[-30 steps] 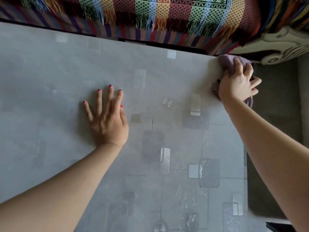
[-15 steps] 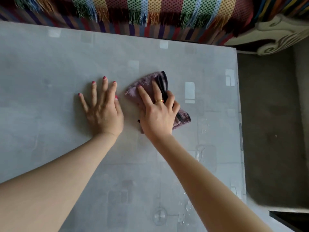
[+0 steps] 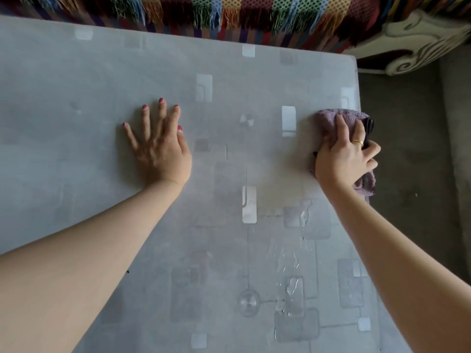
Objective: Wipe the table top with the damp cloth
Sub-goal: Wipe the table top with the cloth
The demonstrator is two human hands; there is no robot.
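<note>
A grey table top (image 3: 76,80) with a pattern of pale squares fills most of the view. My left hand (image 3: 159,146) lies flat on it near the middle, fingers spread and straight. A crumpled purple cloth (image 3: 328,121) sits at the table's right edge, partly hanging over it. My right hand (image 3: 344,156) presses down on the cloth, its fingers bent over the fabric. Most of the cloth is hidden under that hand.
Wet streaks and droplets (image 3: 293,256) shine on the table's near right part. A striped, fringed blanket (image 3: 229,14) hangs along the far edge. A carved white furniture piece (image 3: 413,47) stands at the far right, with dark floor (image 3: 407,161) beside the table.
My right hand has slid the cloth from beside my left hand out to the table's right edge. A second ago it was at the far right corner. My left hand stayed flat.
</note>
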